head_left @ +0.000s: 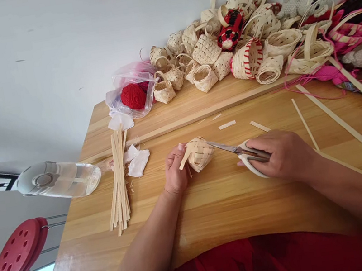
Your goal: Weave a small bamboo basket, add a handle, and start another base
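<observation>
A small woven basket [202, 154] of pale flat strips is held over the table by my left hand [176, 169], whose fingers close on its left side. One loose strip end [184, 158] sticks out from the basket beside my thumb. In my right hand [282, 154] is a pair of scissors [234, 149] with white and grey handles, my fingers through the loops. The blade tips reach the upper right of the basket; whether they touch a strip I cannot tell. Short cut pieces [226, 125] lie on the wood just beyond.
A bundle of strips [119, 186] and crumpled white paper [138, 163] lie to the left, near a clear bottle [67, 177]. Several woven baskets [207, 50] line the wall, with red yarn [133, 97] in a plastic bag. Long strips [351, 127] lie at the right. Red stools [17, 250] stand left.
</observation>
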Tool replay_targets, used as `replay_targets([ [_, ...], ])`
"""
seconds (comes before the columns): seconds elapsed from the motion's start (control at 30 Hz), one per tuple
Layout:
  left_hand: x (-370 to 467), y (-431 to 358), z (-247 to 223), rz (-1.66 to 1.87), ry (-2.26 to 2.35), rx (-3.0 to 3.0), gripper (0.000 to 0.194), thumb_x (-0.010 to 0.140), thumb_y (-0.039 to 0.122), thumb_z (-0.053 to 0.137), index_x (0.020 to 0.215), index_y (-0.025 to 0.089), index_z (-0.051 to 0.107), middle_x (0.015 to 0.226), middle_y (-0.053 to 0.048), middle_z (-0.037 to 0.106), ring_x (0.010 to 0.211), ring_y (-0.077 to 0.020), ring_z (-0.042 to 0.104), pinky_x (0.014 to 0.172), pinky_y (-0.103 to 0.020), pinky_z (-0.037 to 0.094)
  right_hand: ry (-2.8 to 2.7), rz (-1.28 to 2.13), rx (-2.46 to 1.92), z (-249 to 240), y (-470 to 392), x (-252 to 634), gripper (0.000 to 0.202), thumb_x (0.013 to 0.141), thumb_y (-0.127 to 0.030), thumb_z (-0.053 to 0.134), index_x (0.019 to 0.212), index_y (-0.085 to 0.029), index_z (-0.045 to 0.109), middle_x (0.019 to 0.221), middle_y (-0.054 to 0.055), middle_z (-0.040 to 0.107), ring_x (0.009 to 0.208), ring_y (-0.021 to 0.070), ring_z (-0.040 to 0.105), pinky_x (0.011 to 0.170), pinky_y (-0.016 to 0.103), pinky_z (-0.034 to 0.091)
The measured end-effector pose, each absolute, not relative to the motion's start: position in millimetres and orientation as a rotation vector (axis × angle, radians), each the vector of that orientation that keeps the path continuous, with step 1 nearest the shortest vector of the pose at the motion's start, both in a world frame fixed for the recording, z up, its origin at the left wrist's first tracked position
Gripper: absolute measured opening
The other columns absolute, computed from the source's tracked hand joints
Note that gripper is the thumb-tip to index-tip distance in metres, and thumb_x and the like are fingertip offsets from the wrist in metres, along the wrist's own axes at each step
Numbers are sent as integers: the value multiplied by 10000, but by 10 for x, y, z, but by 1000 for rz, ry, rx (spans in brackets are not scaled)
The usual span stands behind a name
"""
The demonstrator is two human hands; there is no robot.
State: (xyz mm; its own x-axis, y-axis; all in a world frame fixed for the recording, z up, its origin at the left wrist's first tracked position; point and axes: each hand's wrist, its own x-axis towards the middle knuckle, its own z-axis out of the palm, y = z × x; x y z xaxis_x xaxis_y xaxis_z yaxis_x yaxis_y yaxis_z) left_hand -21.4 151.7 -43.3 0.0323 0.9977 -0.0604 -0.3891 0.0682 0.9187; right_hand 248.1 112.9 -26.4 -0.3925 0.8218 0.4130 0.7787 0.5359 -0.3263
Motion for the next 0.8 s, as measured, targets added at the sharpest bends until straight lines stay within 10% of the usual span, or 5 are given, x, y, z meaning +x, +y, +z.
replay_targets([
  [0.8,-196,1381,-376,1132,1017,1247,517,936,643,623,937,150,777,724,-30,669,616,-124,538,606,-251,435,-2248,0,-1297,-283,1102,2393,274,926,-474,693,831,-223,638,724,13,687,697,196,643,678,321,415],
])
